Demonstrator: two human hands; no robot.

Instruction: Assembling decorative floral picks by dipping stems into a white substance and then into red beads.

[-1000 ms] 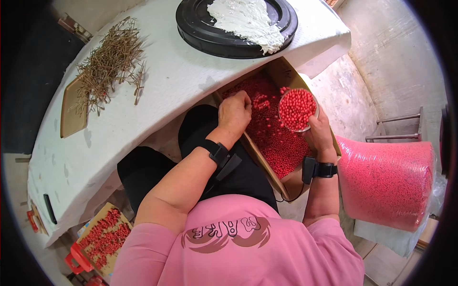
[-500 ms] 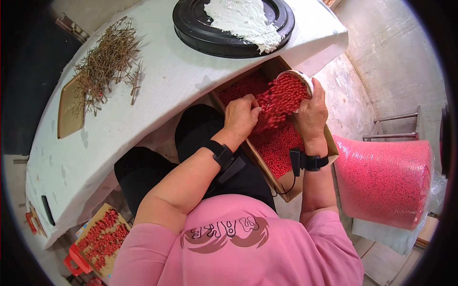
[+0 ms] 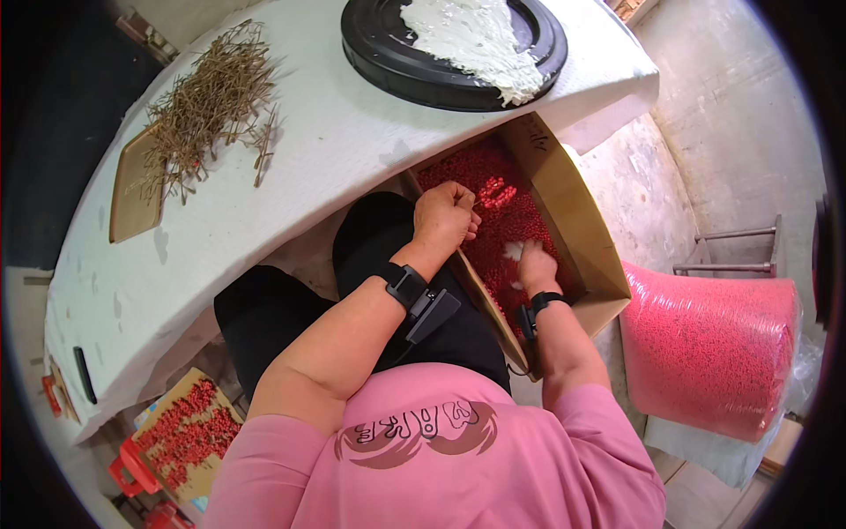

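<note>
One white-covered table [image 3: 304, 145] stands over a cardboard box [image 3: 577, 220] on my remote view. I find red beads [image 3: 485, 160] filling its bottom. Above them, the left hand [image 3: 443, 214] has fingertips together, pinching a red cluster [image 3: 495, 193]; lower down, the right hand [image 3: 538, 266] is clamped on a mostly hidden white cup [image 3: 513, 251].

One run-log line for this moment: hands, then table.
left hand: pinching berry sprig | right hand: holding white cup down in red berries, inside cardboard box | table: twigs, black lid bearing white paste

Right hand [image 3: 535, 267] now down among red beads [image 3: 522, 216]
</note>
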